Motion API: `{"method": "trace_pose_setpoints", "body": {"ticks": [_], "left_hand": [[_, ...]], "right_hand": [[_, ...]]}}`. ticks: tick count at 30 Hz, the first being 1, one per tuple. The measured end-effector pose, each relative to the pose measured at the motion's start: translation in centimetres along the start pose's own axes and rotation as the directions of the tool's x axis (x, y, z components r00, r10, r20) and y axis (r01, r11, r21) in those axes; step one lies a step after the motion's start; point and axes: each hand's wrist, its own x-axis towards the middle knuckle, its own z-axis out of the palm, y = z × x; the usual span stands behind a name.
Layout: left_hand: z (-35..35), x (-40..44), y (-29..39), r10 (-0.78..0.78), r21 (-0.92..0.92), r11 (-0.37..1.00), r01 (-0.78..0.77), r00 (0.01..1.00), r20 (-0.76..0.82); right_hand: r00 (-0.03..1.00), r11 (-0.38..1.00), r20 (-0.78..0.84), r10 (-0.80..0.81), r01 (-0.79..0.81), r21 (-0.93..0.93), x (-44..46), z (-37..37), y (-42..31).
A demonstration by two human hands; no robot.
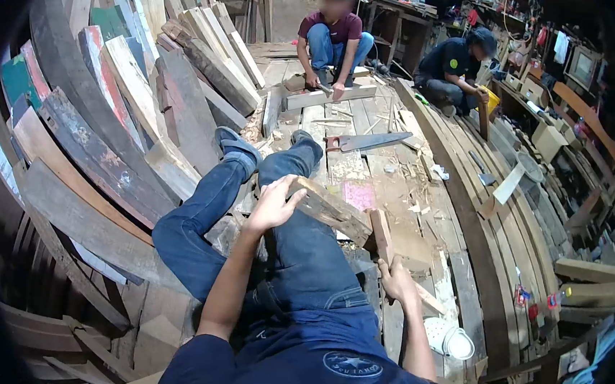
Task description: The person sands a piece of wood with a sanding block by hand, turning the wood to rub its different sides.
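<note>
My left hand (274, 205) is on the near-left end of a short wooden beam (329, 208), thumb and fingers against the wood. The beam lies slanted over my outstretched leg, its far end beside a wider wooden piece (406, 251). To the right, the fingers of my right hand (399, 283) are wrapped around the lower end of a small reddish-brown wooden block (381, 234). That block stands close against the beam's right end; I cannot tell whether they touch. My palm hides the block's bottom part.
A handsaw (368, 141) lies on the plank floor ahead among shavings. Boards (94, 144) lean along the left, long planks (481, 200) run along the right. One person (335, 38) squats ahead at a timber; another (453, 72) crouches right. A white clog (449, 340) lies near my right arm.
</note>
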Motion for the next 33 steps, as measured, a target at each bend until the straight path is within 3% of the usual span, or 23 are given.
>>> {"method": "trace_pose_setpoints", "body": {"ticks": [4, 5, 9, 33], "left_hand": [[0.0, -0.1, 0.0, 0.009, 0.002, 1.0, -0.009, 1.0, -0.009], [-0.1, 0.0, 0.1, 0.013, 0.001, 1.0, -0.013, 1.0, -0.013], [-0.1, -0.2, 0.1, 0.031, -0.004, 1.0, -0.031, 0.999, -0.028], [0.2, -0.2, 0.0, 0.009, -0.004, 1.0, -0.009, 0.999, -0.038]], "right_hand": [[0.999, 0.999, -0.029, -0.015, 0.016, 0.032, 0.3, 0.7, 0.8], [0.995, 0.998, -0.071, -0.064, 0.062, -0.033, 0.3, 0.9, 1.0], [1.0, 0.999, 0.008, 0.03, -0.031, 0.045, 0.4, 0.5, 0.6], [0.995, 0.996, 0.067, 0.07, -0.073, 0.043, -0.1, -0.4, -0.6]]}}
